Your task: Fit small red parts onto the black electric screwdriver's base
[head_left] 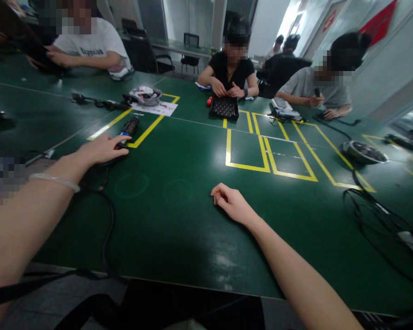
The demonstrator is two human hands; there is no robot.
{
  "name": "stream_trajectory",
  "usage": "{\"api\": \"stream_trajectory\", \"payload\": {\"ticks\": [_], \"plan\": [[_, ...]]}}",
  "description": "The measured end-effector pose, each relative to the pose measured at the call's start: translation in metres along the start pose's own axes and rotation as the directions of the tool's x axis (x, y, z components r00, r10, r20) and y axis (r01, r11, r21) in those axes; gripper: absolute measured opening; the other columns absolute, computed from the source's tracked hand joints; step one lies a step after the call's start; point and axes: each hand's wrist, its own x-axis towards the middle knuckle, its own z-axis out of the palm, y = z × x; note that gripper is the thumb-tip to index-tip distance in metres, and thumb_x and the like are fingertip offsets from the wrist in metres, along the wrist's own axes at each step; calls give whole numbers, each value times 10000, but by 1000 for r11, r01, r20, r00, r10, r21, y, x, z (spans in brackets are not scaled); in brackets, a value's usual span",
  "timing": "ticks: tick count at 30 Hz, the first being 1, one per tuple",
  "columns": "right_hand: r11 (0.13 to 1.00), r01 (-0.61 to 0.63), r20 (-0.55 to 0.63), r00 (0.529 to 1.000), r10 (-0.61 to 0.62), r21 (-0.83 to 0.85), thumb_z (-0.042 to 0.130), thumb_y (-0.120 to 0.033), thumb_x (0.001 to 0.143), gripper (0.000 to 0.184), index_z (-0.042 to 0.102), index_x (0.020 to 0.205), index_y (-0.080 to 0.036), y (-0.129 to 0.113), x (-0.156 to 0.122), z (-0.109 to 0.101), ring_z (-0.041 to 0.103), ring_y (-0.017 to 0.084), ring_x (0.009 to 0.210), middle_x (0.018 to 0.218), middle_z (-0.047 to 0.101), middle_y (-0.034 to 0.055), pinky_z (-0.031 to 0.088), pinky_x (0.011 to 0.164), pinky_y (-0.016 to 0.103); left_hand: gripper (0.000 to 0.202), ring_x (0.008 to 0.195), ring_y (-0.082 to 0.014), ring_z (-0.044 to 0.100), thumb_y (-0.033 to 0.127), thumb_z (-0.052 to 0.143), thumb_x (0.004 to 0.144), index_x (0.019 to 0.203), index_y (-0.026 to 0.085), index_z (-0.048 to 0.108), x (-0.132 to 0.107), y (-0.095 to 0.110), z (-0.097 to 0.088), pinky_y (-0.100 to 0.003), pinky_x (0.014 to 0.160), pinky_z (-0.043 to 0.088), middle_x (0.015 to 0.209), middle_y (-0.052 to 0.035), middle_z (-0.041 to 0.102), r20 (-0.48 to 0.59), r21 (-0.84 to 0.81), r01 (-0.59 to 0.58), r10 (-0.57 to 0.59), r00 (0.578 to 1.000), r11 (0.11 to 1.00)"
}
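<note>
My left hand (101, 149) reaches over a black and blue handheld tool (129, 127) with a cylindrical front end, lying on the green table. Its fingers wrap over the tool's rear part and hide it; I cannot make out the tool's exact kind. A black cable (109, 220) runs below this hand towards the table's near edge. My right hand (231, 201) rests on the bare tabletop with its fingers loosely curled and nothing visible in them. Faint ring marks (132, 185) show on the table between the two hands.
Yellow tape outlines (248, 167) mark the green table (192, 261). A silver bowl-like item (146, 96) sits on white paper. Across the table, a person handles a black tray (224, 108). Loose cables (375, 217) and a round metal item (366, 152) lie at right.
</note>
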Motion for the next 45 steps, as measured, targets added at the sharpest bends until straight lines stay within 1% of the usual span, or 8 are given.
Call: {"api": "stream_trajectory", "payload": {"ticks": [3, 6, 11, 18, 25, 30, 35, 45], "plan": [[1000, -3, 2, 1000, 3, -7, 454, -122, 902, 157, 569, 990, -182, 0, 0, 0, 606, 135, 697, 751, 641, -15, 436, 704, 251, 691, 1142, -267, 409, 508, 621, 915, 1531, 228, 483, -5, 1, -2, -539, 1103, 298, 1408, -152, 406, 25, 84, 4, -6, 1000, 996], [1000, -9, 3, 1000, 9, -14, 460, -118, 900, 160, 575, 990, -182, 1, 0, 0, 612, 136, 704, 758, 647, -12, 434, 705, 251, 630, 1277, -309, 335, 538, 577, 944, 1501, 250, 514, -14, 8, -6, -533, 1133, 257, 1539, -115, 289, -7, 252, -89, 94, 996, 964], [1000, -17, 3, 1000, 17, -18, 470, -121, 899, 153, 586, 977, -182, 1, 0, 1, 612, 139, 696, 755, 651, -9, 429, 694, 251, 544, 1218, -258, 372, 600, 425, 1001, 1337, 238, 654, -24, 18, -9, -470, 1108, 307, 1345, -85, 471, 46, 504, -171, 172, 984, 847], [999, -26, 8, 1000, 26, -44, 484, -105, 889, 160, 613, 951, -176, 0, 1, 0, 611, 140, 707, 769, 662, 2, 420, 694, 250, 372, 1124, -244, 425, 378, 590, 950, 1244, 180, 704, -28, 30, -8, -455, 1058, 345, 1194, -103, 569, 98, 584, -207, 185, 978, 785], [999, -47, 8, 999, 47, -14, 488, -116, 897, 159, 616, 966, -181, 1, 1, 0, 605, 134, 697, 761, 663, -7, 422, 685, 248, 401, 1039, -213, 584, 412, 486, 1000, 1225, 147, 683, -37, 74, 3, -325, 947, 403, 1142, -89, 690, 89, 429, -308, 299, 950, 849], [996, -44, 1, 999, 44, 72, 490, -143, 902, 145, 604, 981, -186, 4, 1, 1, 599, 125, 696, 753, 652, -16, 434, 687, 250, 389, 970, -196, 655, 444, 482, 993, 1201, 197, 699, -65, 158, 29, -280, 824, 433, 1098, -54, 728, 44, 59, -462, 460, 887, 885], [970, -55, -55, 996, 70, 235, 522, -220, 915, 106, 574, 1003, -191, 9, 3, 2, 592, 121, 686, 757, 636, -16, 453, 684, 260, 279, 844, -163, 653, 375, 561, 970, 1091, 201, 743, -101, 232, 38, -274, 775, 426, 938, -35, 730, 32, -268, -534, 562, 827, 801], [909, -134, -16, 988, 152, 396, 712, -334, 823, 233, 564, 926, -187, -1, 3, 4, 550, 109, 664, 768, 636, -19, 417, 617, 244, 125, 812, -176, 620, 303, 673, 911, 899, 179, 661, -121, 251, 46, -330, 822, 403, 833, -13, 684, 28, -318, -609, 649, 760, 727]]}}
